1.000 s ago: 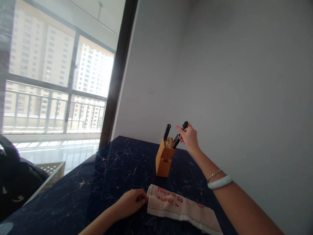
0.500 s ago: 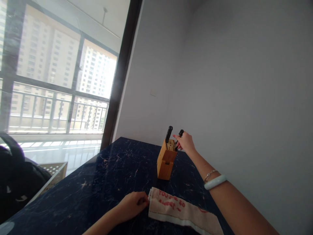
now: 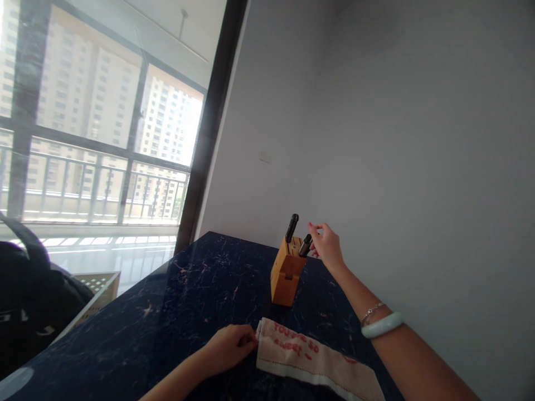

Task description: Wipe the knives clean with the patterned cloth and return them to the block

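Right hand (image 3: 327, 245), loosely curled, beside the right-hand knife handle (image 3: 306, 243)

On the table (image 3: 196, 301), a knife block (image 3: 285, 284) holds one knife (image 3: 292, 228) left, another knife (image 3: 305, 246) right, with the right hand (image 3: 328, 248) beside it. Nearer lies a cloth (image 3: 309, 356), the left hand (image 3: 229, 348) at its left end.

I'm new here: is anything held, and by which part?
Left hand seemingly pinches towel at left edge; right hand, beside knife handle, apparently holds nothing.
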The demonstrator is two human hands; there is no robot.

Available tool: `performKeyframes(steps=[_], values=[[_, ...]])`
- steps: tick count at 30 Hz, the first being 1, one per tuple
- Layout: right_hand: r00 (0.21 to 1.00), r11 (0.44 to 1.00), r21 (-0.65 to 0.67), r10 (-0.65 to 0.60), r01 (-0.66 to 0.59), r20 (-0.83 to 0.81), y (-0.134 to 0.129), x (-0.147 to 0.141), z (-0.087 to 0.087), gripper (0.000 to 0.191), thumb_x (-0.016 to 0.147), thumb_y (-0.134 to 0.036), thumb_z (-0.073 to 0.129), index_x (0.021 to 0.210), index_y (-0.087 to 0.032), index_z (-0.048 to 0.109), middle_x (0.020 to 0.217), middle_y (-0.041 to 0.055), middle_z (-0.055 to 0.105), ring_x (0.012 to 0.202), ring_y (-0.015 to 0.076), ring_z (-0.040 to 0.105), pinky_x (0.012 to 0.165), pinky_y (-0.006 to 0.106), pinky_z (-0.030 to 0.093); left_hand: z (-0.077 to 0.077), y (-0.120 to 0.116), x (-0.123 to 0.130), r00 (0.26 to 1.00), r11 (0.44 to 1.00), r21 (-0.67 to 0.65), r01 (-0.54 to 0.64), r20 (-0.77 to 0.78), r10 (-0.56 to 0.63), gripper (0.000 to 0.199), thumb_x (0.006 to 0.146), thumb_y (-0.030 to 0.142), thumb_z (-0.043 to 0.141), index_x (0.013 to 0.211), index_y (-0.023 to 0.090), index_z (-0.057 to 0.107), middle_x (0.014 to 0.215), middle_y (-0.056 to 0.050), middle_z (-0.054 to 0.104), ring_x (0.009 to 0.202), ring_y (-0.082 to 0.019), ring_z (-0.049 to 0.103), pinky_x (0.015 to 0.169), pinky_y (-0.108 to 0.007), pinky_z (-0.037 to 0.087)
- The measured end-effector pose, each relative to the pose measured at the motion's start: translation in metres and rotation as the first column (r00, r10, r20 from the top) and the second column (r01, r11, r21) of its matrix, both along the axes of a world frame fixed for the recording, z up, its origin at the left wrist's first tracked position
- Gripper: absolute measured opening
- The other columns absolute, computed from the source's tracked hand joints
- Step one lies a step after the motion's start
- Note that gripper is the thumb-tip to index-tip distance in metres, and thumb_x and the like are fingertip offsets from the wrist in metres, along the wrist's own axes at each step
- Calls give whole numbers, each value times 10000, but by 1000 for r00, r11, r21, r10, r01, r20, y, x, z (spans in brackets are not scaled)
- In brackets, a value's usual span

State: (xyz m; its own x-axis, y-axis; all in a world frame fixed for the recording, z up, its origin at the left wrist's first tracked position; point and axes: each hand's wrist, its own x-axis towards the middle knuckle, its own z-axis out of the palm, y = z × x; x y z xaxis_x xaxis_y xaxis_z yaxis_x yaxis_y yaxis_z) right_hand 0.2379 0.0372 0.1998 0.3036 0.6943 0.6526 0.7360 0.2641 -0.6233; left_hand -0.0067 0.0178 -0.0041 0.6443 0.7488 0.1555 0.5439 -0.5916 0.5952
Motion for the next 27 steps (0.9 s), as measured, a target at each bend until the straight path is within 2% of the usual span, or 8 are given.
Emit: performKeyframes(steps=[4,12,17,20,24,27], values=[[998,997,50,-56,55,15,-4,13,1,456,765,-615,379,886,-191,494,366,-81,451,269,112,435,345,215,355,2,-1,0,1000,1000,11,13,2,-13,272,800,394,411,876,246,626,706,21,641,636,-128,562,541,-189,348],[997,992,-108,63,-67,-35,14,25,-24,511,763,-658,308,739,-190,512,395,-41,497,286,123,465,307,216,355,-1,-1,-2,999,999,41,26,23,-27,250,805,380,413,851,246,620,708,24,644,633,-131,570,536,-190,344],[996,992,-95,82,-86,-44,19,24,-33,483,793,-619,279,808,-195,508,425,-42,508,316,129,479,330,226,377,-1,1,-1,999,999,29,36,24,-37,236,808,358,409,850,244,611,691,27,640,620,-126,568,533,-188,341],[998,996,-69,59,-60,-14,18,24,-36,456,789,-610,303,766,-199,500,424,-36,510,325,135,484,357,236,384,1,0,-1,999,999,17,31,11,-31,224,802,343,415,863,246,607,694,29,638,627,-127,567,542,-189,344],[999,1000,3,-10,10,41,17,24,-27,483,784,-616,298,764,-190,524,419,-31,501,332,135,476,399,244,378,4,-3,-1,1000,999,31,22,-11,-22,227,793,337,422,876,249,614,740,23,647,661,-134,573,556,-191,350],[992,991,97,-95,87,79,14,25,-4,544,786,-626,262,799,-170,558,431,-25,493,370,138,473,449,252,366,6,-4,-1,1000,999,37,14,-22,-13,233,790,331,421,888,251,617,751,22,648,670,-134,574,558,-190,350]])
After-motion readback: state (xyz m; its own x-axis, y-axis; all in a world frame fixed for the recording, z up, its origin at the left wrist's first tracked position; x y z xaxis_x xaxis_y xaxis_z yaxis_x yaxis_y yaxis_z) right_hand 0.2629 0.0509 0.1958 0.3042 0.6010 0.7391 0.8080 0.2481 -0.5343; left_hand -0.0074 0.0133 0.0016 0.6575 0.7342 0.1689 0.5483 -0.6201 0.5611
